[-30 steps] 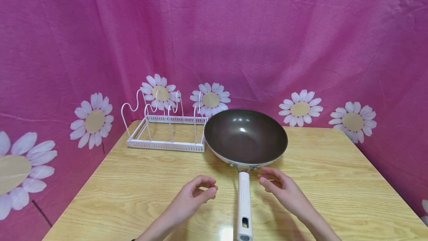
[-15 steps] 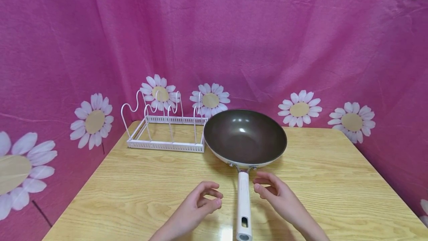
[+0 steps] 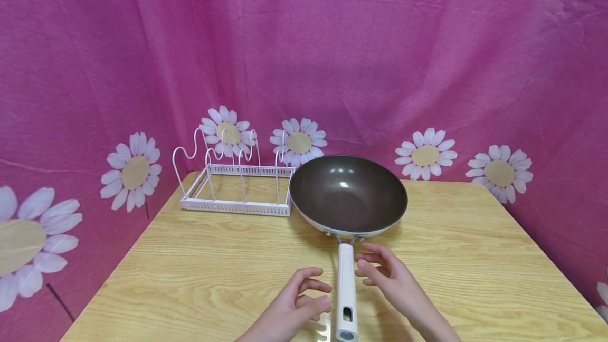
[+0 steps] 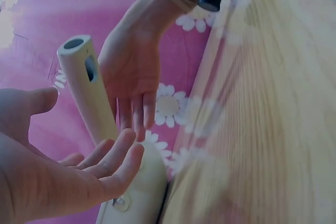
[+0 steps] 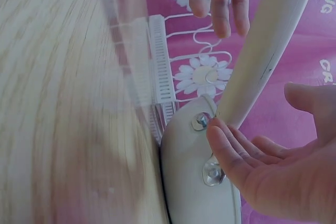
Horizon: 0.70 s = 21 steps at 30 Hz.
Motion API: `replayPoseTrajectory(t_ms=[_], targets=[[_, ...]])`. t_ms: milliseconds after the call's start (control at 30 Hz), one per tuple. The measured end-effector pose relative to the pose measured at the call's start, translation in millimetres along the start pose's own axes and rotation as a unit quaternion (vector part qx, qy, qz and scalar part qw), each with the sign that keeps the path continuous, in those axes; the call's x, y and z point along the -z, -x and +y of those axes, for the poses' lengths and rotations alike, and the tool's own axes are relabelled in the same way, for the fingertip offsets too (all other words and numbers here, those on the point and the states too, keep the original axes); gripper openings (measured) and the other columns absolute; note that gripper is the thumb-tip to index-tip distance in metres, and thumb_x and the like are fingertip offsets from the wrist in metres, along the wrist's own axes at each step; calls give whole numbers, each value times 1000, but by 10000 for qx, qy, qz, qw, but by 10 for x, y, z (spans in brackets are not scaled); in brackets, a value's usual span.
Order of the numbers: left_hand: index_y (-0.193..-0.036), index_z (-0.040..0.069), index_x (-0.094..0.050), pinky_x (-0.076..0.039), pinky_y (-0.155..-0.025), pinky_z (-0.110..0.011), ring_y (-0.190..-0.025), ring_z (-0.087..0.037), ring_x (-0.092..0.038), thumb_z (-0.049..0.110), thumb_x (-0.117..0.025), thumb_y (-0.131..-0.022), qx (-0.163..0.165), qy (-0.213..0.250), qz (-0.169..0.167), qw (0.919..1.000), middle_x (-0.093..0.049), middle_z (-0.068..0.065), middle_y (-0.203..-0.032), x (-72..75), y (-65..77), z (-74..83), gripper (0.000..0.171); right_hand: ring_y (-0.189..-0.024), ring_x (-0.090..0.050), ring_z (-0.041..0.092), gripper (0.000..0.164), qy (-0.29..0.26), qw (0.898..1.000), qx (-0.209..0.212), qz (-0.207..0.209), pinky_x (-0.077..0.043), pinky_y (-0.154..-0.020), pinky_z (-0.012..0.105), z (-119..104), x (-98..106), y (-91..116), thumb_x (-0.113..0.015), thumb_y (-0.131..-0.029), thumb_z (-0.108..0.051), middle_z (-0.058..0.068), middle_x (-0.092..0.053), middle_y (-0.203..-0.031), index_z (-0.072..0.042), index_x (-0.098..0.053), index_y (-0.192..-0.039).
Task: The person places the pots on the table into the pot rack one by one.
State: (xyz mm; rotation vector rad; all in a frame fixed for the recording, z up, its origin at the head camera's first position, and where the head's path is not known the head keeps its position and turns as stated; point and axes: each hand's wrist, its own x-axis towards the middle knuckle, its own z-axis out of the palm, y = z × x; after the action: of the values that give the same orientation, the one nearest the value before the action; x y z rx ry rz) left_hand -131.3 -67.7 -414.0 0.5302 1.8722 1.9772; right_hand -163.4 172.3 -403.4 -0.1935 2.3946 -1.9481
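Note:
A wok (image 3: 349, 194) with a dark inside and a pale outside sits on the table in the head view, its white handle (image 3: 347, 289) pointing toward me. My left hand (image 3: 299, 305) is to the left of the handle, fingers relaxed and holding nothing. On the other side, close to the upper part of the handle, my right hand (image 3: 391, 281) has its fingers loosely bent with nothing in them. In the right wrist view the right fingertips (image 5: 218, 135) overlap the base of the handle, near the metal rivets of the wok.
A white wire rack (image 3: 237, 207) with upright looped dividers stands at the back left, right beside the wok's rim. The wooden table (image 3: 190, 278) ends at a pink cloth (image 3: 361, 67) printed with daisies, which hangs behind and at both sides.
My left hand has moved right and toward me, nearer the handle. My right hand has shifted slightly left toward the handle. The wok and rack have stayed in place.

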Motion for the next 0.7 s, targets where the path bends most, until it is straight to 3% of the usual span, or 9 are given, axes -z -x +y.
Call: replayPoseTrajectory(t_ms=[200, 433, 533, 633, 700], targets=[[-153, -2, -22, -56, -85, -33, -100, -19, -65, 25, -62, -98, 218, 547, -101, 9982, -57, -15, -132, -106, -53, -45, 73, -106, -67, 26, 55, -10, 10000, -72, 68, -58, -82, 29, -41, -53, -12, -65, -96, -19, 22, -60, -131, 0, -43, -143], [-153, -6, -23, -55, -80, -25, -92, -14, -67, 25, -57, -100, 708, 1354, -345, 9877, -65, -9, -121, -206, -151, -85, 70, -102, -65, 22, 62, 25, 9996, -293, -45, -58, -84, 33, -6, -118, -50, -67, -94, -23, 20, -57, -132, -4, -40, -146], [-151, -3, -28, -56, -86, -28, -98, -16, -68, 24, -55, -100, 795, 1956, -886, 9734, -66, -6, -121, -227, -179, -87, 64, -102, -64, 22, 63, 14, 9994, -317, -169, -57, -84, 34, 32, -127, -66, -68, -93, -25, 20, -55, -134, -5, -40, -146], [-146, 4, -38, -55, -91, -32, -104, -18, -69, 21, -53, -101, 805, 2534, -1441, 9532, -66, -2, -118, -254, -192, -89, 50, -104, -63, 24, 64, -35, 9991, -272, -321, -57, -85, 33, 61, -126, -74, -67, -94, -26, 21, -54, -136, -5, -38, -146], [-142, 9, -42, -55, -93, -33, -104, -18, -69, 17, -51, -101, 783, 2772, -1650, 9433, -65, -1, -115, -274, -199, -92, 43, -105, -62, 24, 65, -42, 9988, -247, -431, -56, -85, 33, 72, -121, -79, -67, -94, -26, 22, -53, -137, -4, -36, -147]])
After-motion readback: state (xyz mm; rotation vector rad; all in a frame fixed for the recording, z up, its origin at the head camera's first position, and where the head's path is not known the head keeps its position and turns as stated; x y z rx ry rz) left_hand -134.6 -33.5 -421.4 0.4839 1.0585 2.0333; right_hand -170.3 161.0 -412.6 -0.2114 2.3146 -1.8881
